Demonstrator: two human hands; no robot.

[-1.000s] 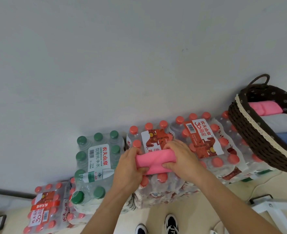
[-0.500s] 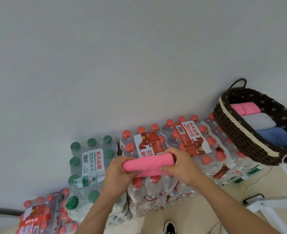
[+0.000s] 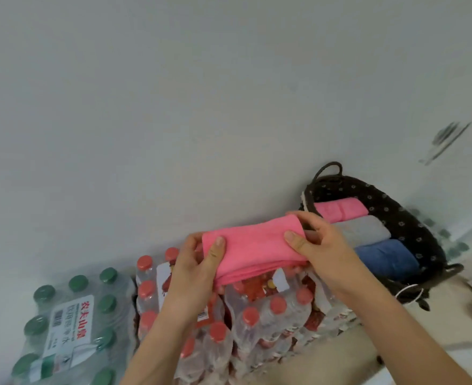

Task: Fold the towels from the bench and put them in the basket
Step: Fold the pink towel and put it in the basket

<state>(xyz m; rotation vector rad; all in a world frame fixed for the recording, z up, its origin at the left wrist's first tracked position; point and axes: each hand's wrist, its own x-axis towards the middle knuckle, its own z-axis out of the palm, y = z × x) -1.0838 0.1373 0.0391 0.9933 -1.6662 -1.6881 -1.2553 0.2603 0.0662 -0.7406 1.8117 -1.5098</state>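
1. Progress looks decent. The basket [image 3: 396,207] already has three towels lying side by side: a rolled pink towel [image 3: 340,208], a grey towel [image 3: 360,232] and a blue towel [image 3: 382,258].
2. A fourth one, the folded pink towel [image 3: 253,250], is done up into a flat strip but isn't in the basket yet. It's held in the air between both hands, above the red-capped bottle packs [image 3: 271,309].
3. The left hand [image 3: 193,276] grips its near-left end, thumb on top and fingers curled under.
4. The right hand [image 3: 321,245] has the same kind of grip on the other end. The basket sits just past this hand, off to its right.
5. What's left, I'd guess, is to carry it over and drop it in. The bench isn't in view, so I can't tell if more towels are waiting.
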